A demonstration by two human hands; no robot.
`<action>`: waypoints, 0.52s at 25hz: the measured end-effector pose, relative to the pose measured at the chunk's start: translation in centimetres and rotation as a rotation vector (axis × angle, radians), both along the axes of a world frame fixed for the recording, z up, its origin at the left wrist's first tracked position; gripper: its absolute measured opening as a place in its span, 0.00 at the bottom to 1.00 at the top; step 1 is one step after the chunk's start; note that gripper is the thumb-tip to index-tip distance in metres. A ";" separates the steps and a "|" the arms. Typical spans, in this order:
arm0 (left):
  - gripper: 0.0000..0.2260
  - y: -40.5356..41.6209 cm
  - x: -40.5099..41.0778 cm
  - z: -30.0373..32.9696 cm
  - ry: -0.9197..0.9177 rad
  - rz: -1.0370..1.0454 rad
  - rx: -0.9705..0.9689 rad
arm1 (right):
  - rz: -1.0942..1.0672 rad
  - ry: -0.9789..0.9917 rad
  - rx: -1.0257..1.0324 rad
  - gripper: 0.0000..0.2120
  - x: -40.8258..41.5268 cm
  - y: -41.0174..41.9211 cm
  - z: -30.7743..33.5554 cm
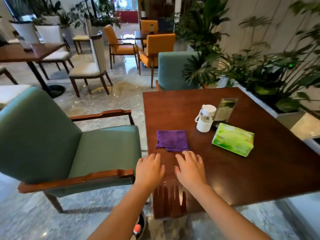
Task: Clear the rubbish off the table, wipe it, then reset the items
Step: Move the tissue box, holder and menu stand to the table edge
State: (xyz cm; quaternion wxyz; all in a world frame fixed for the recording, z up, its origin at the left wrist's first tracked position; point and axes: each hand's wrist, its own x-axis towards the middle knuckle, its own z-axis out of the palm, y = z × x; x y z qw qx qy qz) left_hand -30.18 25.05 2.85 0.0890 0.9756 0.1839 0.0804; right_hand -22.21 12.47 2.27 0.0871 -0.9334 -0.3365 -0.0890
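A folded purple cloth (pixel 171 140) lies on the dark wooden table (pixel 242 170) near its left edge. My left hand (pixel 149 168) and my right hand (pixel 190 168) rest flat just in front of the cloth, fingers spread, holding nothing. The right fingertips nearly touch the cloth's near edge. Further back stand a white cup with a lid and handle (pixel 205 118) and a clear upright sign holder (pixel 224 109). A green tissue pack (pixel 232 139) lies to the right of the cloth.
A green armchair (pixel 72 144) stands against the table's left side, another (pixel 173 70) at the far side. A planter with leafy plants (pixel 270 75) lines the right. A bin with something red in it (pixel 138 229) sits on the floor below my left arm.
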 end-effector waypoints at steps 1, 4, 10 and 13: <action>0.17 -1.4 1.4 0.1 -0.021 0.000 -0.014 | -0.019 -0.010 -0.010 0.17 1.5 -1.4 0.2; 0.16 -5.0 4.9 0.5 -0.060 -0.019 -0.050 | -0.073 -0.016 -0.020 0.17 5.2 -5.0 0.7; 0.19 -8.9 9.8 0.1 -0.064 -0.124 -0.013 | -0.212 -0.011 0.013 0.18 9.2 -10.5 0.8; 0.18 -11.2 12.0 -0.8 -0.074 -0.161 -0.036 | -0.270 -0.004 0.013 0.19 10.7 -13.6 -0.2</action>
